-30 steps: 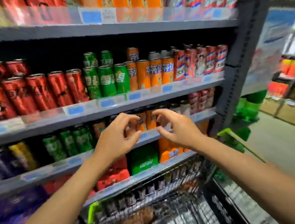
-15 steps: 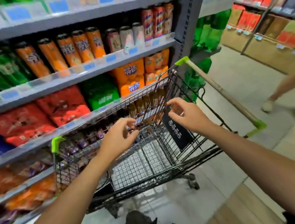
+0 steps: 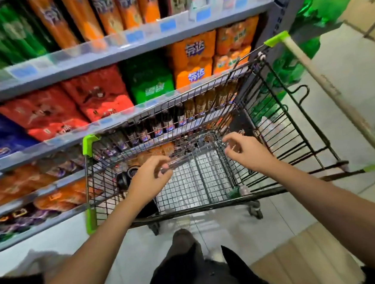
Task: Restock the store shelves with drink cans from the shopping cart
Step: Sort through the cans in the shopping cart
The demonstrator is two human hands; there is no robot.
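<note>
The wire shopping cart (image 3: 277,121) stands against the shelves, and I see no drink can on its mesh floor. A dark round thing (image 3: 123,180) shows at the basket's left side; I cannot tell what it is. My left hand (image 3: 149,180) hovers over the basket's left half with loosely curled fingers, holding nothing. Over the right half, my right hand (image 3: 248,152) is likewise loosely curled and holds nothing. Orange cans (image 3: 104,11) and green cans (image 3: 5,35) stand on the upper shelf (image 3: 107,49).
Red (image 3: 71,104), green (image 3: 150,79) and orange (image 3: 193,60) multi-packs fill the shelf behind the cart. Bottles (image 3: 169,123) line the shelf below. The cart's handle (image 3: 325,86) juts right into the aisle. My leg and shoe (image 3: 185,242) are just behind the cart.
My view has dropped from the can shelves down to the cart. Both hands came down from shelf height to hover inside the basket, still holding nothing.
</note>
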